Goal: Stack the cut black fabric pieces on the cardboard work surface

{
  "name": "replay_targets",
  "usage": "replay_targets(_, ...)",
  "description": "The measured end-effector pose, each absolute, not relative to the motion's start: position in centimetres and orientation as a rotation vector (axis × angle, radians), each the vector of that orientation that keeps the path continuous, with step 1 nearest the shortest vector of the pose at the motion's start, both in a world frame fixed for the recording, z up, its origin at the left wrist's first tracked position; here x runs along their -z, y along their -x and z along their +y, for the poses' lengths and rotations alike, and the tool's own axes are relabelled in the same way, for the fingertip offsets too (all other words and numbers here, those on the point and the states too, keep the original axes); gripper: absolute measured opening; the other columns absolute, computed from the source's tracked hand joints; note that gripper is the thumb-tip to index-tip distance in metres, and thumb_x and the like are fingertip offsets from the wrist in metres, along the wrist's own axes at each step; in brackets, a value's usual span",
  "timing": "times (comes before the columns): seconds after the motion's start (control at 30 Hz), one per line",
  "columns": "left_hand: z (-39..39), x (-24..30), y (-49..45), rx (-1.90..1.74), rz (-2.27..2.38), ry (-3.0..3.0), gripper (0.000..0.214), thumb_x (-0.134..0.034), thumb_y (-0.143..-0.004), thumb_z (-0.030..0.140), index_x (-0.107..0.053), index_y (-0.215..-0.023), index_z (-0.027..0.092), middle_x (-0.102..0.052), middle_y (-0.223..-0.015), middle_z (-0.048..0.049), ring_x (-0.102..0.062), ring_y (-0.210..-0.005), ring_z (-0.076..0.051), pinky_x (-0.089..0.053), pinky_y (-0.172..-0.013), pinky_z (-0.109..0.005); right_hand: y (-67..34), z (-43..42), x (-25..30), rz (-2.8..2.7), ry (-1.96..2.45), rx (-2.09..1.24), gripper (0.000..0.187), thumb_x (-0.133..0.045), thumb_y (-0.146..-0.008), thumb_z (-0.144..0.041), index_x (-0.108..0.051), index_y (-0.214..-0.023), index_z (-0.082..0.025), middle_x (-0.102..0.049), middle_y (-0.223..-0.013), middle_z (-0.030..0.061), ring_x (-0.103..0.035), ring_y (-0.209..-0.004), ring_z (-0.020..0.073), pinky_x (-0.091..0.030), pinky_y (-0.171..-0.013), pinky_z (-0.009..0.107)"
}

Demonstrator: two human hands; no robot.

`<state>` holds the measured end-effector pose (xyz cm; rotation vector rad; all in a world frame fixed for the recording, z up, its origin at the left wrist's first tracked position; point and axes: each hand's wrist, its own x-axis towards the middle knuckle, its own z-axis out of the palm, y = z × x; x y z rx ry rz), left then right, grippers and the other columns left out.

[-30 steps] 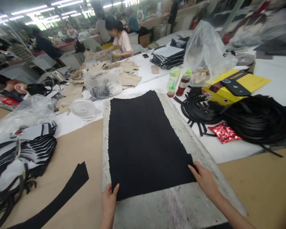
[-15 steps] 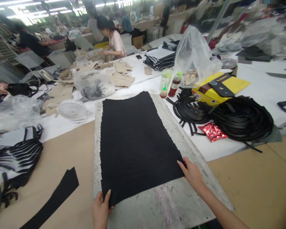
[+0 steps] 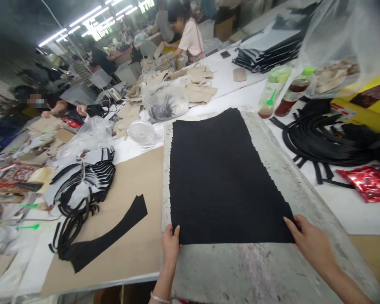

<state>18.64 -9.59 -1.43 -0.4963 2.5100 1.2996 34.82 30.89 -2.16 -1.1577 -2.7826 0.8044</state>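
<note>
A large black fabric sheet with ragged side edges lies on a grey, stained board. My left hand pinches its near left corner, thumb on top and fingers underneath. At the near right corner, my right hand grips the sheet the same way, fingertips partly hidden below it. To the left, a curved black fabric piece rests on brown card.
Left of the board are a small white fan and a bundle of black strips. Coiled black strips, a red foil packet and a green-capped bottle are at right. A person works across the table.
The view has turned left, so everything sits further right. The sheet's near edge, slanted before, now runs level, with both hands still holding its corners.
</note>
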Motion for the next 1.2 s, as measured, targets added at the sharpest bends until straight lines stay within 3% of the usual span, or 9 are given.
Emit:
replay_targets(0.33,-9.1,0.5,-18.5,-1.165,2.612,0.484,0.032,-0.060,-0.081,0.046,-0.048,-0.069,0.019,-0.044,-0.057,0.0058,-0.048,-0.049,-0.010,-0.040,-0.038,-0.019,-35.2,31.6,3.5,-2.779,1.170,-0.872,0.038,-0.039,-0.080,-0.066,-0.047,-0.076,-0.030,-0.059,-0.061,0.0049,-0.056,-0.051,0.0280,-0.038,-0.053,0.039)
replay_targets(0.57,-8.6,-1.0,-18.6,-0.964,2.617,0.435,0.026,-0.049,-0.085,0.043,-0.050,-0.073,0.020,-0.047,-0.060,0.0032,-0.053,-0.053,-0.016,-0.046,-0.047,-0.027,-34.3,30.4,1.4,-2.781,1.191,-0.774,0.038,-0.030,-0.084,-0.061,-0.043,-0.073,-0.026,-0.054,-0.055,0.0033,-0.056,-0.053,0.0267,-0.033,-0.053,0.034)
replay_targets(0.63,-8.3,-1.8,-18.9,-0.857,2.659,0.417,0.029,-0.047,-0.086,0.046,-0.054,-0.085,0.018,-0.052,-0.066,-0.0014,-0.058,-0.064,-0.023,-0.050,-0.057,-0.036,-34.1,30.1,1.1,-2.790,1.197,-0.747,0.037,-0.028,-0.087,-0.056,-0.041,-0.073,-0.026,-0.055,-0.057,0.0029,-0.057,-0.056,0.0242,-0.033,-0.055,0.032)
replay_targets(0.73,-7.9,-2.2,-19.3,-0.489,3.029,0.232,0.053,-0.041,-0.088,0.054,-0.052,-0.116,0.010,-0.059,-0.094,-0.0158,-0.059,-0.094,-0.035,-0.050,-0.077,-0.049,-34.1,30.1,1.2,-2.800,1.222,-0.717,0.033,-0.030,-0.091,-0.052,-0.042,-0.076,-0.025,-0.058,-0.061,0.0018,-0.059,-0.059,0.0213,-0.033,-0.057,0.030)
replay_targets(0.8,-7.5,-1.8,-19.8,-0.383,3.245,-0.135,0.057,-0.037,-0.090,0.053,-0.052,-0.124,0.010,-0.056,-0.111,-0.0198,-0.055,-0.107,-0.036,-0.047,-0.089,-0.051,-34.2,30.1,1.3,-2.801,1.235,-0.713,0.032,-0.031,-0.093,-0.049,-0.043,-0.078,-0.024,-0.059,-0.062,0.0016,-0.060,-0.061,0.0208,-0.033,-0.057,0.029)
replay_targets(0.93,-6.5,0.6,-21.1,-0.628,3.106,-0.757,0.042,-0.039,-0.093,0.045,-0.059,-0.119,0.019,-0.059,-0.114,-0.0120,-0.057,-0.107,-0.027,-0.049,-0.094,-0.045,-34.3,30.0,1.2,-2.802,1.237,-0.726,0.030,-0.031,-0.095,-0.046,-0.045,-0.081,-0.024,-0.059,-0.062,0.0015,-0.060,-0.061,0.0208,-0.032,-0.055,0.029)
replay_targets(1.2,-5.6,3.4,-21.6,-0.592,3.111,-0.777,0.046,-0.043,-0.091,0.050,-0.061,-0.115,0.015,-0.057,-0.112,-0.0139,-0.056,-0.103,-0.029,-0.051,-0.088,-0.048,-34.0,30.0,0.9,-2.831,1.260,-0.688,0.026,-0.032,-0.097,-0.039,-0.048,-0.085,-0.022,-0.061,-0.066,0.0026,-0.061,-0.064,0.0202,-0.033,-0.057,0.028)
